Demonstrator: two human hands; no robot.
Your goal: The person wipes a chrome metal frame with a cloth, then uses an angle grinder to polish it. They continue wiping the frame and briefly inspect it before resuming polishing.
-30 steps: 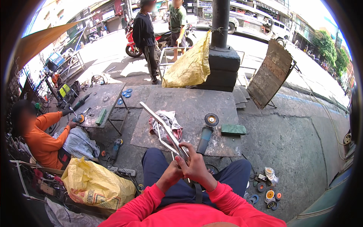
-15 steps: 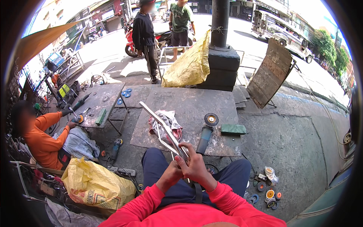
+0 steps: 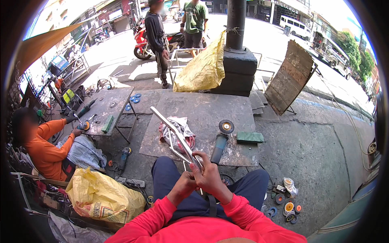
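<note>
A shiny bent metal tube frame (image 3: 169,126), with a thinner rod joined along it, slants from my lap out over the low metal-topped table (image 3: 214,104). My left hand (image 3: 183,188) grips its near end. Close beside it, my right hand (image 3: 210,177) is closed round the same end, thumb and forefinger along the tube. Under the frame lies a crumpled white and red cloth (image 3: 187,130). An angle grinder (image 3: 219,149) with a flap disc facing up rests on the table to the right, near a green block (image 3: 250,138).
At left, a co-worker in orange (image 3: 52,148) holds a grinder at another table (image 3: 103,97). A yellow sack (image 3: 105,196) stands by my left leg. Several discs (image 3: 289,207) lie on the ground at right. A pillar (image 3: 235,73) and a leaning board (image 3: 289,77) stand beyond the table.
The tube frame has turned very slightly in my hands, its far end a little to the right. On the street, a vehicle has moved right and a white van has come into view.
</note>
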